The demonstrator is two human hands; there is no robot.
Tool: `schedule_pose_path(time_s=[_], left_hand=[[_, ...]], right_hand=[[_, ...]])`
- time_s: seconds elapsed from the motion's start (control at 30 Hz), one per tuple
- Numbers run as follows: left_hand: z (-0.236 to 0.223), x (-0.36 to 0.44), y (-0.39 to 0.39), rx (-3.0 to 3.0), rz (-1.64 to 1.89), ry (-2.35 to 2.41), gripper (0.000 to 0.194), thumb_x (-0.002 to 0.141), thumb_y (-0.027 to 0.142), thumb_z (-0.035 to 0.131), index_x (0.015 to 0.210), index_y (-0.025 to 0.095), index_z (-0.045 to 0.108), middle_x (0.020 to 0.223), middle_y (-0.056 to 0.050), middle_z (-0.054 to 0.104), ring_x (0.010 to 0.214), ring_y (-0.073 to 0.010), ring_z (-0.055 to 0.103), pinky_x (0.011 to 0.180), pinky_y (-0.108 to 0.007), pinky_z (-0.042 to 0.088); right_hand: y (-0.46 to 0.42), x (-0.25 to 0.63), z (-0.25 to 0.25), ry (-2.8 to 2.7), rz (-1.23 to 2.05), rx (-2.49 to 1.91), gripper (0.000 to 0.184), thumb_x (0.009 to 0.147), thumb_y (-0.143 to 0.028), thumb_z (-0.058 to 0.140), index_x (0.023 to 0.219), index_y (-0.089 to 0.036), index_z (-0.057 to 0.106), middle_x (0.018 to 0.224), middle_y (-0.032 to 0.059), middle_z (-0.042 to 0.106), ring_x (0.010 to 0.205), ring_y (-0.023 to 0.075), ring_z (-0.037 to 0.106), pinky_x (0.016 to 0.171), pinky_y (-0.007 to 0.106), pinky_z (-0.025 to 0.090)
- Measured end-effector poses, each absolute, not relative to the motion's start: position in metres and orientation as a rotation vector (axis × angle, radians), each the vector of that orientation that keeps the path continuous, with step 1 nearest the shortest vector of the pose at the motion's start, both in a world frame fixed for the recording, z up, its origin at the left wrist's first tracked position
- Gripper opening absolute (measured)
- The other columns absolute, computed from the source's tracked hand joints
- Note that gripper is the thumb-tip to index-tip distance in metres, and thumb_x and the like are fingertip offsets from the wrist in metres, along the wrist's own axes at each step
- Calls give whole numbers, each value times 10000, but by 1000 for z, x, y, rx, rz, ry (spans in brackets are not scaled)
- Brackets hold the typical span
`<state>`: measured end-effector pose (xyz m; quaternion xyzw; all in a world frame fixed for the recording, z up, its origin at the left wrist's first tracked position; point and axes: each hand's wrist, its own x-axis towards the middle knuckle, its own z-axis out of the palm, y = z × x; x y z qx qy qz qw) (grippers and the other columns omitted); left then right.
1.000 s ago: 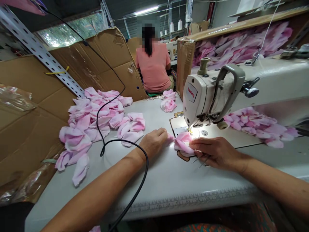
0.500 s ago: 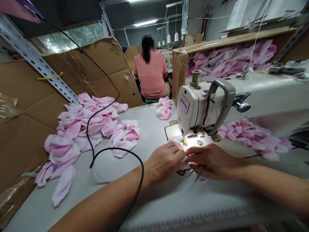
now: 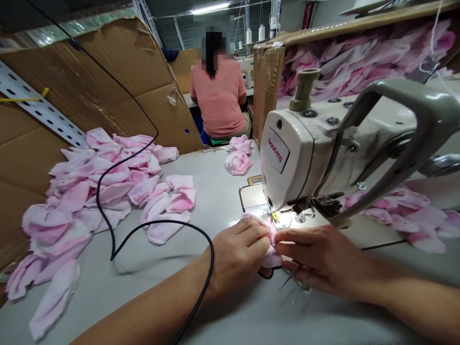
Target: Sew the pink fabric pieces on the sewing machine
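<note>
At the sewing machine [image 3: 287,158], my left hand [image 3: 240,254] is closed on a small pink-and-white fabric piece [image 3: 272,258], its fingers pressing the piece near the lit needle area. My right hand [image 3: 323,258] meets the same fabric from the right with its fingertips. Tucked among the lower fingers of that hand is a slim metal tool [image 3: 290,276] with two thin prongs pointing down-left; its handle is hidden, so its exact kind is unclear. The fabric lies just in front of the presser foot [image 3: 275,216], partly covered by my fingers.
A heap of pink fabric pieces [image 3: 89,191] lies left; more pieces [image 3: 406,215] sit behind the machine arm. Two gathered pieces [image 3: 239,162] rest at the back. A black cable [image 3: 212,258] crosses my left arm. A person [image 3: 219,96] sits beyond the cardboard [image 3: 143,91].
The view has moved closer to the machine, and its head looks larger. Both hands stay at the fabric by the needle; more of the fabric shows between them.
</note>
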<state>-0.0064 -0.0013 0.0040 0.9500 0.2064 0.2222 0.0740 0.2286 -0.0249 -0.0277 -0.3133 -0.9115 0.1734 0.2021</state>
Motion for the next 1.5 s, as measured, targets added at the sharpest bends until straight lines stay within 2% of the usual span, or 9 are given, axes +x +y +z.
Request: schedule_pose_path(time_s=[0.13,0.27,0.4,0.53,0.8,1.07,1.23,1.33,1.5], left_hand=[[3,-6,-3,2927,646,668,128,964,159,468,924,122,584,1110,-127,618,1091,-213,555,1013,-366,494],[3,-5,-4,2981,661,721,128,969,168,479,911,127,586,1113,-119,614,1077,-201,559,996,-356,506],[4,-4,-5,2948,670,734,124,970,192,497,905,134,584,1032,-97,620,1034,-190,571,957,-341,520],[2,-4,-5,2935,684,703,91,959,183,517,913,142,585,990,-78,633,1046,-184,575,994,-339,495],[-3,-7,-10,3002,596,875,108,962,282,562,974,186,610,1128,-36,650,1146,-198,553,917,-349,425],[-3,-7,-10,3051,562,888,80,969,230,543,944,181,602,1206,-43,632,1259,-216,492,892,-327,356],[-2,-6,-11,3066,567,905,83,951,253,575,927,181,609,1196,-38,628,1251,-205,497,891,-330,361],[-2,-6,-12,3070,563,899,71,945,250,586,947,184,613,1182,-37,631,1250,-206,499,902,-332,364],[-4,-6,-11,3069,578,869,100,956,281,572,978,190,606,1173,-41,638,1255,-231,497,908,-342,356]], right_hand=[[-28,230,-26,-2557,493,-918,223,962,-227,456,1137,-293,577,1212,-20,578,850,151,597,697,282,423],[-30,229,-22,-2536,443,-949,325,959,-232,430,1254,-318,537,1444,-18,436,948,163,629,707,287,466],[-29,226,-18,-2575,430,-970,310,941,-235,411,1210,-296,552,1437,-7,450,866,167,647,677,303,483],[-28,224,-15,-2591,484,-958,287,910,-215,423,1157,-252,564,1332,31,535,963,202,629,756,318,500],[-30,224,-14,-2576,508,-948,278,915,-212,446,1164,-243,567,1359,49,522,1016,216,618,794,321,512],[-29,224,-15,-2576,483,-933,351,920,-213,459,1261,-257,528,1432,38,460,1072,217,609,830,337,527],[-30,226,-18,-2573,427,-946,310,941,-233,460,1237,-258,548,1406,35,487,1031,204,620,822,323,517],[-31,226,-21,-2538,322,-924,288,952,-242,443,1211,-273,565,1355,21,521,954,183,630,722,299,495],[-31,227,-23,-2504,243,-918,199,948,-240,440,1065,-264,600,1051,-7,596,662,129,541,543,290,329]])
